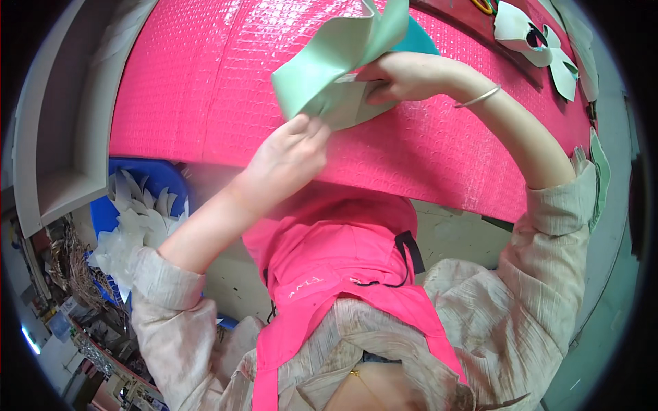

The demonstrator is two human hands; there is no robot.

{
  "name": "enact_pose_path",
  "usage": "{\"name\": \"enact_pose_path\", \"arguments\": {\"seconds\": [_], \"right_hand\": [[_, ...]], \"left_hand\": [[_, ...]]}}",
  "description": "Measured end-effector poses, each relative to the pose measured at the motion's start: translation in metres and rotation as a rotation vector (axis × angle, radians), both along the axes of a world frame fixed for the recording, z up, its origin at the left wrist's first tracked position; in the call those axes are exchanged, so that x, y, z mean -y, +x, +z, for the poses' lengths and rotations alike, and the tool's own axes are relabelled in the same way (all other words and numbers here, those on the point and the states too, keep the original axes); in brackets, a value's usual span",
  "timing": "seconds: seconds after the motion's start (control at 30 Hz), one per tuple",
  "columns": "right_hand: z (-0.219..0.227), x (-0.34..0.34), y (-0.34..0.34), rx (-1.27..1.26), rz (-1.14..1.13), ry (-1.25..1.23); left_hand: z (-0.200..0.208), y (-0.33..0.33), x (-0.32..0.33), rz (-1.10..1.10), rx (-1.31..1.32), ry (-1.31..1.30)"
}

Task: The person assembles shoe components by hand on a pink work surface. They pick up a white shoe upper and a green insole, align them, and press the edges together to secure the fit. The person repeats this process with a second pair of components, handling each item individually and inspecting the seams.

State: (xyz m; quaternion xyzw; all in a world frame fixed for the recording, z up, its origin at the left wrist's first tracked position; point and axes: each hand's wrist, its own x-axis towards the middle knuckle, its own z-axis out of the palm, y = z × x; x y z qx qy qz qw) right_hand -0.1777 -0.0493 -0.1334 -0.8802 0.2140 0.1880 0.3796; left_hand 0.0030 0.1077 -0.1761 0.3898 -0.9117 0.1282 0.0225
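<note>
A mint-green piece of flexible sheet material (322,55) is bent into loops above the pink table. My left hand (291,154) pinches its lower left corner between thumb and fingers. On the other side, my right hand (404,77) grips the piece near its lower fold, thumb towards me and some fingertips hidden behind the material. A teal curved shape (419,40) shows just beyond my right hand; what it belongs to I cannot tell.
Pink bubble-textured sheeting (185,103) covers the table. A blue bin (161,175) of white offcuts (137,219) stands below its left edge, beside a grey open-fronted cabinet (62,123). White cut pieces (524,38) and a yellow-edged handle (485,6) lie at the far right.
</note>
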Motion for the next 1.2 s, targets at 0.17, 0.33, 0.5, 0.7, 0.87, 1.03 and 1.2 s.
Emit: {"name": "enact_pose_path", "arguments": {"seconds": [0.17,0.33,0.5,0.7,0.87,1.03,1.2], "right_hand": [[0.018,-0.009,0.013,-0.232,-0.021,0.014],[-0.028,-0.039,0.018,-0.048,-0.351,0.03],[-0.041,-0.053,0.02,0.127,-0.626,0.083],[-0.029,-0.054,0.03,-0.041,-0.452,-0.135],[-0.047,-0.06,0.021,0.322,-0.268,-0.48],[-0.038,-0.061,0.025,0.204,-0.166,-0.554],[-0.057,-0.054,0.019,0.316,-0.145,-0.669]], "left_hand": [[-0.003,0.002,-0.003,0.031,-0.074,-0.011],[-0.007,0.004,0.0,0.015,-0.128,-0.045],[-0.017,0.007,-0.005,0.031,-0.207,-0.076],[-0.019,0.012,-0.009,0.075,-0.214,-0.08],[-0.029,0.019,-0.016,0.147,-0.355,-0.034],[-0.026,0.007,-0.018,0.177,-0.346,-0.071],[-0.03,-0.003,-0.023,0.245,-0.443,-0.015]]}}
